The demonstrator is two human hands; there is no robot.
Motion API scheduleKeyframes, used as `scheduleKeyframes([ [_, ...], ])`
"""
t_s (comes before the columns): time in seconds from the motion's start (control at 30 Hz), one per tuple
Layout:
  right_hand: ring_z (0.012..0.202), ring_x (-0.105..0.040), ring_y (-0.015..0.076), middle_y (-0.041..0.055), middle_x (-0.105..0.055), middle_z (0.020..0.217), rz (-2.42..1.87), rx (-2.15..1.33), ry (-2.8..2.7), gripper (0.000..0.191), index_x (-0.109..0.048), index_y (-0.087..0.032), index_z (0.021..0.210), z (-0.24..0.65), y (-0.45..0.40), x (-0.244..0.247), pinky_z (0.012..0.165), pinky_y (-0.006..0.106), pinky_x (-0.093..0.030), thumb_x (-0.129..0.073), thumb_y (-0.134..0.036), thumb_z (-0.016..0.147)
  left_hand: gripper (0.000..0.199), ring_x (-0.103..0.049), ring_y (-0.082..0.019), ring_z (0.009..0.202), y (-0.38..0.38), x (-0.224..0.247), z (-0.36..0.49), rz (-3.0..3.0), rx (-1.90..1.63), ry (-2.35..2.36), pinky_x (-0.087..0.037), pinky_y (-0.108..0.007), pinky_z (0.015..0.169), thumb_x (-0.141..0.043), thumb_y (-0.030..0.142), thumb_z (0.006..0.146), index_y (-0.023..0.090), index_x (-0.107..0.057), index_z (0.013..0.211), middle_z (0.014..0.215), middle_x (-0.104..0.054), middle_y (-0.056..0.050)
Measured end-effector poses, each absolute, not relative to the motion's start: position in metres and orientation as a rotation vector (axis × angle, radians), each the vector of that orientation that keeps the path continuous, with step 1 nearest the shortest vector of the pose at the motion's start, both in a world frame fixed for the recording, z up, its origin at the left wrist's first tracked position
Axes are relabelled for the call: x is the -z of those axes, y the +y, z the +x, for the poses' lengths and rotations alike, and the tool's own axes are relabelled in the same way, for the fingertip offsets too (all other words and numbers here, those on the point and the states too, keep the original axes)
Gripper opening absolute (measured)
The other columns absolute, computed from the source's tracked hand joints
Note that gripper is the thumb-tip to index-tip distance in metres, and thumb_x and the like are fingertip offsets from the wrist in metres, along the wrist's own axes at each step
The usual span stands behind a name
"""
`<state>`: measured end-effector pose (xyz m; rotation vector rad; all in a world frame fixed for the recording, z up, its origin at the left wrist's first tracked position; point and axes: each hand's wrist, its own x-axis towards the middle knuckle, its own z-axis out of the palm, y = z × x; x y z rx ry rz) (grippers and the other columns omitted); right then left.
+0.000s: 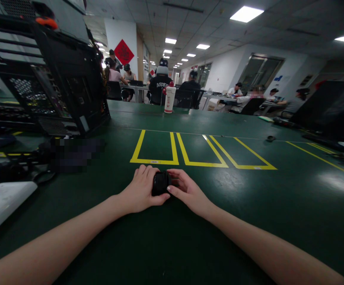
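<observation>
Between my two hands, just in front of the yellow taped frames, is a small black object (160, 183) with a shiny dark body; its kind is not clear. My left hand (142, 187) grips it from the left, thumb along the near side and fingers over the far side. From the right, my right hand (186, 190) holds its edge, with the thumb at the near side and curled fingers behind. The fingers partly cover the object, and it appears to be on or just above the green table (189, 245).
An open black computer case (68, 79) stands at left, with cables (12, 168) and a white device (6, 202) nearer. Yellow tape frames (154, 162), a paper cup (169, 99) and a small round black piece (270, 138) lie beyond. A dark monitor (332, 109) is right; people sit behind.
</observation>
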<state>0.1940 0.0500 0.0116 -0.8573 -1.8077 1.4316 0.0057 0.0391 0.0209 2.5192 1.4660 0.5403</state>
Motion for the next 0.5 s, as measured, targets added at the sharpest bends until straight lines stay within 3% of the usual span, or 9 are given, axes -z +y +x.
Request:
scheduleKeyframes([
  [0.17, 0.106, -0.048, 0.0185, 0.0037, -0.048, 0.108, -0.782, -1.450, -1.812, 0.032, -0.044, -0.023, 0.103, 0.1948, 0.0498, -0.0104, 0.086, 0.037, -0.043, -0.057, -0.017, 0.075, 0.055, -0.040, -0.025, 0.089, 0.0388, -0.0213, 0.0058, 2.521, -0.545, 1.463, -0.037, -0.040, 0.078, -0.049, 0.053, 0.072, 0.013, -0.042, 0.110, 0.099, -0.045, -0.010],
  [0.37, 0.103, -0.050, 0.0175, 0.0030, -0.051, 0.105, -0.800, -1.443, -1.801, 0.021, -0.045, -0.023, 0.099, 0.1943, 0.0502, -0.0106, 0.087, 0.037, -0.043, -0.052, -0.025, 0.080, 0.057, -0.040, -0.025, 0.090, 0.0383, -0.0217, 0.0052, 2.504, -0.541, 1.456, -0.038, -0.039, 0.078, -0.049, 0.054, 0.073, 0.013, -0.041, 0.111, 0.101, -0.044, -0.010],
  [0.5, 0.105, -0.049, 0.0180, 0.0036, -0.049, 0.109, -0.858, -1.408, -1.810, 0.028, -0.044, -0.024, 0.107, 0.1937, 0.0519, -0.0097, 0.090, 0.038, -0.041, -0.053, -0.025, 0.080, 0.057, -0.040, -0.025, 0.090, 0.0390, -0.0210, 0.0053, 2.498, -0.531, 1.465, -0.037, -0.039, 0.078, -0.049, 0.055, 0.072, 0.013, -0.041, 0.110, 0.101, -0.044, -0.010],
])
